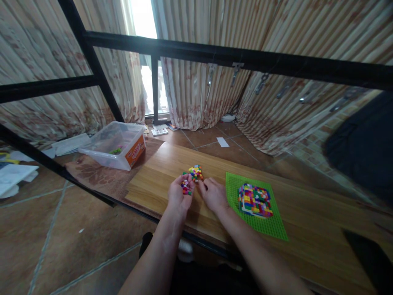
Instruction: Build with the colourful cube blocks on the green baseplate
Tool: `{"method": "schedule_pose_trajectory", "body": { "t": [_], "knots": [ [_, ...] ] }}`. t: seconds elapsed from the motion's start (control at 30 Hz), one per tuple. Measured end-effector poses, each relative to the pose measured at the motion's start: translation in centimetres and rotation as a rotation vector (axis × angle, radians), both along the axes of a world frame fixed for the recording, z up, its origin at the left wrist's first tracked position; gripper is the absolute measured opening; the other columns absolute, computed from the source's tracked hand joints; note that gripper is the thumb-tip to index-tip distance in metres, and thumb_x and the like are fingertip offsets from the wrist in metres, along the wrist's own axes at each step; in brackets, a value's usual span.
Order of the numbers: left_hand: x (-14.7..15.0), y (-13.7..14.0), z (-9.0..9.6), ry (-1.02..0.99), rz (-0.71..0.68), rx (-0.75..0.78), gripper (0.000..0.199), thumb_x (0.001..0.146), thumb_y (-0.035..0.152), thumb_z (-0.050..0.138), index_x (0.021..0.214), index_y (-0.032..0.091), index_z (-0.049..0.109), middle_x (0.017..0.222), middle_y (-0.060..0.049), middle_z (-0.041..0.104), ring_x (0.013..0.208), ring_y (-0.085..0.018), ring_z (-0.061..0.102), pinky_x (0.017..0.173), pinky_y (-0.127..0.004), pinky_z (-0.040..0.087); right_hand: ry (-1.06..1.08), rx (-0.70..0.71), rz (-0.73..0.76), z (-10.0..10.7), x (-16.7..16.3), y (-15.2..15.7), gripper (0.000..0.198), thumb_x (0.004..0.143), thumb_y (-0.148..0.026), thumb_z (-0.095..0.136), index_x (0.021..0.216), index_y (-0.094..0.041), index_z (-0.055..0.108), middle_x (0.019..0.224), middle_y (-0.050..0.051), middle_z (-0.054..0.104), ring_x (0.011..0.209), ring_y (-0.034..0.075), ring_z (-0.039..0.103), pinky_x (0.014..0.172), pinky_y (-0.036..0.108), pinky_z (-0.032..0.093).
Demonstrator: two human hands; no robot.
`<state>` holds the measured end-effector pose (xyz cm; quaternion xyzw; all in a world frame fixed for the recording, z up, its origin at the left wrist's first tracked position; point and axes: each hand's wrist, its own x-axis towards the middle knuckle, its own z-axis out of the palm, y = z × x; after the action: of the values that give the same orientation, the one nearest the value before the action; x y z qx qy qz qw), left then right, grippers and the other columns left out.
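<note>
Cupped, with several small toy building bricks (185, 185) lying in its palm and fingers, my left hand (176, 193) is over the wooden board. A loose heap of coloured bricks (195, 171) lies just beyond it. My right hand (213, 193) is closed at the near right side of the heap, its thumb and fingers together; whatever they may hold is too small to make out. To the right of that hand lies a green baseplate (278, 223), bearing a block-like build of mixed-colour bricks (255, 200) with openings in its top.
Left of the wooden board (159, 164) stands a clear plastic box (101, 151) with an orange label and some green pieces inside. Black metal bars (215, 53) cross in front of the curtains (196, 94). A dark flat object (365, 254) is at the right.
</note>
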<state>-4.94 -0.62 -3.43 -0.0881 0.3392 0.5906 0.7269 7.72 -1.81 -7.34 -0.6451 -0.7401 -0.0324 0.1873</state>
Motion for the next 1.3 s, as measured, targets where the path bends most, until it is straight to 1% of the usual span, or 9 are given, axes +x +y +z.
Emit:
{"method": "schedule_pose_trajectory", "body": {
  "t": [0.2, 0.43, 0.63, 0.87, 1.0, 1.07, 1.13, 1.2, 1.3],
  "knots": [
    [1.0, -0.3, -0.1, 0.017, -0.033, 0.005, 0.011, 0.083, 0.003, 0.051, 0.077, 0.01, 0.057, 0.067, -0.004, 0.059, 0.055, -0.007, 0.059, 0.051, -0.015, 0.051, 0.022, 0.067, -0.083, -0.4, 0.7, 1.4, 0.041, 0.098, -0.036, 0.039, 0.068, -0.019, 0.061, 0.071, 0.004, 0.065, 0.064, 0.014, 0.056, 0.059, 0.027, 0.03],
    [1.4, -0.1, -0.3, 0.019, -0.069, 0.02, 0.015, 0.084, 0.005, 0.05, 0.073, 0.01, 0.058, 0.061, -0.002, 0.057, 0.046, -0.005, 0.052, 0.042, -0.012, 0.043, 0.102, 0.097, -0.105, -0.7, 1.0, 2.1, 0.043, 0.097, -0.039, 0.042, 0.064, -0.019, 0.06, 0.067, 0.004, 0.066, 0.061, 0.014, 0.054, 0.06, 0.027, 0.029],
    [1.8, 0.0, -0.4, 0.023, -0.083, 0.022, 0.021, 0.088, 0.012, 0.048, 0.07, 0.009, 0.059, 0.06, -0.004, 0.059, 0.049, -0.007, 0.056, 0.047, -0.014, 0.046, 0.367, 0.118, -0.211, 2.1, 0.5, 2.5, 0.053, 0.098, -0.045, 0.035, 0.055, -0.019, 0.054, 0.053, 0.002, 0.058, 0.05, 0.013, 0.046, 0.056, 0.027, 0.027],
    [2.8, -0.3, -0.4, -0.112, -0.162, 0.16, 0.028, 0.091, 0.021, 0.045, 0.072, 0.011, 0.063, 0.068, -0.007, 0.066, 0.064, -0.013, 0.065, 0.062, -0.021, 0.054, 0.245, 0.07, 0.118, 5.5, -3.7, 0.7, 0.041, 0.098, -0.039, 0.04, 0.068, -0.02, 0.06, 0.076, 0.005, 0.066, 0.072, 0.017, 0.058, 0.065, 0.028, 0.034],
    [2.0, 0.0, 0.1, -0.162, -0.126, 0.085, 0.023, 0.088, 0.014, 0.047, 0.072, 0.01, 0.062, 0.066, -0.006, 0.064, 0.06, -0.011, 0.063, 0.061, -0.021, 0.054, 0.434, 0.096, 0.152, 5.8, -3.0, 1.8, 0.045, 0.1, -0.036, 0.032, 0.07, -0.02, 0.061, 0.077, 0.004, 0.064, 0.074, 0.016, 0.059, 0.07, 0.027, 0.039],
    [1.0, 0.2, 0.6, -0.194, -0.083, 0.049, 0.023, 0.09, 0.014, 0.045, 0.075, 0.009, 0.062, 0.068, -0.007, 0.063, 0.06, -0.011, 0.063, 0.058, -0.021, 0.055, 0.544, 0.129, 0.121, 5.5, -1.9, 3.7, 0.044, 0.1, -0.036, 0.031, 0.075, -0.02, 0.064, 0.08, 0.005, 0.065, 0.077, 0.016, 0.06, 0.072, 0.028, 0.042],
    [-0.4, 0.3, 1.1, -0.198, -0.013, 0.02, 0.024, 0.091, 0.016, 0.044, 0.076, 0.008, 0.061, 0.07, -0.009, 0.063, 0.062, -0.012, 0.064, 0.055, -0.02, 0.054, 0.513, 0.127, 0.103, 4.7, -0.9, 6.0, 0.034, 0.096, -0.034, 0.039, 0.088, -0.019, 0.068, 0.091, 0.007, 0.068, 0.087, 0.019, 0.061, 0.079, 0.031, 0.043],
    [-2.1, 0.5, 1.4, -0.148, 0.049, 0.052, 0.026, 0.092, 0.016, 0.042, 0.075, 0.008, 0.061, 0.069, -0.008, 0.062, 0.055, -0.008, 0.059, 0.048, -0.015, 0.049, 0.387, 0.032, 0.221, 3.3, -0.4, 7.9, 0.027, 0.093, -0.03, 0.046, 0.102, -0.018, 0.068, 0.106, 0.01, 0.068, 0.103, 0.022, 0.058, 0.091, 0.036, 0.041],
    [-4.2, 0.7, 1.5, -0.068, 0.131, 0.083, 0.03, 0.093, 0.016, 0.039, 0.071, 0.009, 0.058, 0.066, -0.006, 0.059, 0.047, -0.005, 0.051, 0.04, -0.011, 0.04, 0.335, -0.058, 0.356, 1.0, -0.7, 9.2, 0.021, 0.089, -0.03, 0.055, 0.102, -0.022, 0.07, 0.109, 0.007, 0.068, 0.106, 0.021, 0.057, 0.093, 0.035, 0.04]
  ]
}}
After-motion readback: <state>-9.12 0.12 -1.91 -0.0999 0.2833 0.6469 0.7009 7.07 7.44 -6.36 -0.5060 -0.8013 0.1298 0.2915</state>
